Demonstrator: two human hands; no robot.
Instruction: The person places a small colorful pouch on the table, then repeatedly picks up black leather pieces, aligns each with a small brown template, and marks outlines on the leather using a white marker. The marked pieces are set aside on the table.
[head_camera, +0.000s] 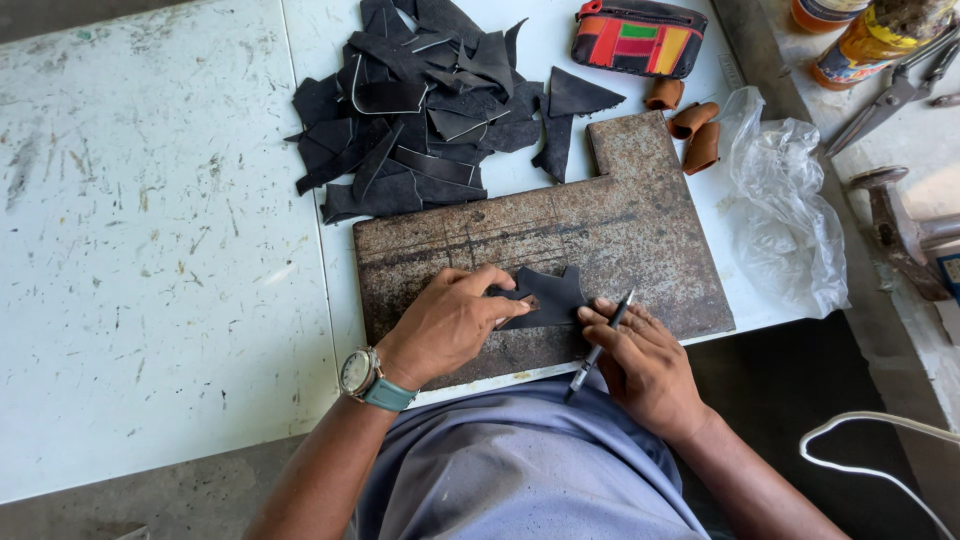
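A: Where is the flat black leather piece (545, 298) now?

B: It lies on the rusty metal cutting plate (640, 225), near the front edge of the white scratched table (150, 250). The left hand (445, 325) presses it down; the fingers (500, 285) are spread flat on top of it, not closed around it.

A: And the right hand (645, 365)?

B: Its fingers are closed around a thin dark pen-like tool (600, 345). The tip of the tool is at the right edge of the leather. I cannot tell if it is a pen or a knife.

A: How will this leather handle, you think?

B: I judge it is light, thin and soft, so it bends easily and can slide on the hard plate. It is better to hold it flat with the palm and fingertips close to the edge that is worked, not to pinch one corner.

A: What is around?

B: A pile of black leather scraps (420, 110) lies behind the plate, then a striped colourful pouch (640, 38), brown leather rolls (692, 130) and a clear plastic bag (790, 200) to the right.
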